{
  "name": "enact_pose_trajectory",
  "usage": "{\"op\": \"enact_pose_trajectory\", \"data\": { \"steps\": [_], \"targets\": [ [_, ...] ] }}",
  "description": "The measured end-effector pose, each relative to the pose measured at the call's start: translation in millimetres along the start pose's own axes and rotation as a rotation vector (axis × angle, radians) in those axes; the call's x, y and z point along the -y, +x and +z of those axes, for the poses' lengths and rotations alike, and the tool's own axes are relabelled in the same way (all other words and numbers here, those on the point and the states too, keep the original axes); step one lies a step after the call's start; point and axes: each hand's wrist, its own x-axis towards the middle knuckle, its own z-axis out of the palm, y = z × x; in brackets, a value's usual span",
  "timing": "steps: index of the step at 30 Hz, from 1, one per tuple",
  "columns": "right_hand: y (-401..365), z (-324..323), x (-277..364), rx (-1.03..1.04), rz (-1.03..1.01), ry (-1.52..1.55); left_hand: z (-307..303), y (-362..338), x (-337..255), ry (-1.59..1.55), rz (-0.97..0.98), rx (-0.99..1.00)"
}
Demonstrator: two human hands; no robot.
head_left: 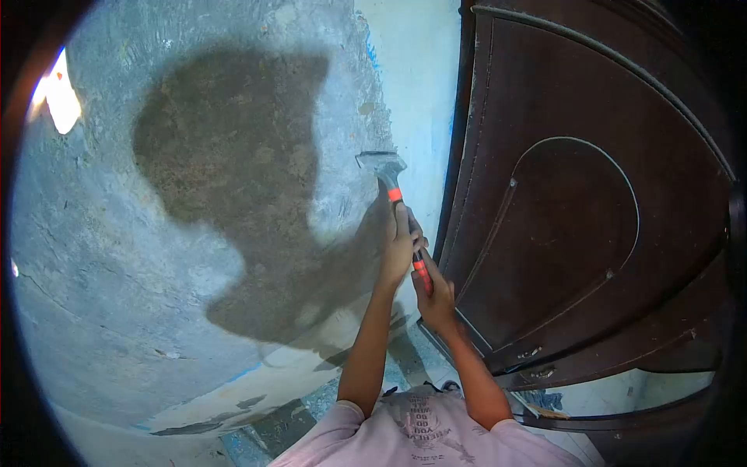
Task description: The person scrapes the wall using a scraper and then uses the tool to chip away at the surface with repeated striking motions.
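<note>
A wall scraper (381, 163) with a wide flat blade and a black-and-orange handle is held up against the wall. Its blade lies at the border between bare grey wall (93, 233) and a strip of pale paint (416, 78). My left hand (399, 243) is wrapped round the upper handle, just below the blade. Lower down, my right hand (437, 300) grips the handle near its end. Some fingers of both hands are hidden behind the handle.
A dark brown wooden cabinet (568, 202) with metal handles stands close on the right. Bright light (62, 101) falls on the wall at far left, and a large head-and-arm shadow (233, 140) covers its middle. Floor tiles (412, 354) with debris show below.
</note>
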Motion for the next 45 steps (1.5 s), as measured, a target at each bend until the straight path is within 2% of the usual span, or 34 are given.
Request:
{"op": "enact_pose_trajectory", "data": {
  "steps": [3,5,9,11,12,14,19,20,23,24,26,27,29,32,35,40,45],
  "targets": [
    [0.4,-10.3,14.7,0.053,0.087,-0.008,1.8,11.1,-6.6,0.040,0.073,0.031],
    [2.2,-13.4,17.1,0.069,0.128,0.037,2.4,5.6,-7.6,0.004,0.032,0.033],
    [-7.6,-0.3,2.8,-0.019,-0.053,0.052,2.4,0.5,1.4,-0.012,0.005,-0.008],
    [0.9,-7.5,15.7,0.008,0.002,0.048,4.8,-0.5,-7.0,0.014,0.026,-0.022],
    [9.9,-13.7,29.7,0.044,0.079,0.040,3.3,5.8,-15.1,0.032,0.076,0.047],
    [11.5,-16.5,30.5,0.094,0.161,0.024,6.5,5.1,-21.7,0.012,0.037,0.036],
    [-13.3,-0.3,8.4,-0.002,0.023,0.082,-2.1,-8.4,3.7,-0.010,-0.035,-0.008],
    [-15.0,0.5,6.5,0.027,0.061,0.075,-10.9,0.8,18.2,-0.004,-0.034,0.024],
    [-0.7,-7.3,25.3,0.073,0.147,0.062,4.5,1.1,-20.6,0.013,0.017,-0.009],
    [4.6,-11.5,35.2,0.081,0.175,0.068,3.5,9.9,-23.6,0.040,0.057,0.042],
    [6.1,-8.7,34.7,0.046,0.160,0.048,-1.2,10.3,-19.5,0.027,0.036,0.048],
    [4.3,-14.1,41.0,0.098,0.208,0.039,-1.0,9.3,-17.0,0.016,0.016,0.055],
    [-11.1,4.3,6.3,0.005,0.064,0.060,-2.3,-4.0,-12.8,0.019,-0.017,0.049],
    [-14.1,6.2,7.7,0.011,0.097,0.096,-7.1,-0.4,-0.1,0.024,-0.008,0.021],
    [10.0,-10.4,37.4,0.060,0.136,0.029,3.9,12.0,-27.2,-0.019,0.058,0.064],
    [-9.7,-0.6,8.6,0.035,0.058,0.050,1.4,-3.7,-13.6,-0.026,-0.009,-0.018],
    [-7.1,3.7,5.1,0.024,0.046,0.044,-2.1,0.6,-14.7,-0.008,-0.022,0.044]
  ]
}}
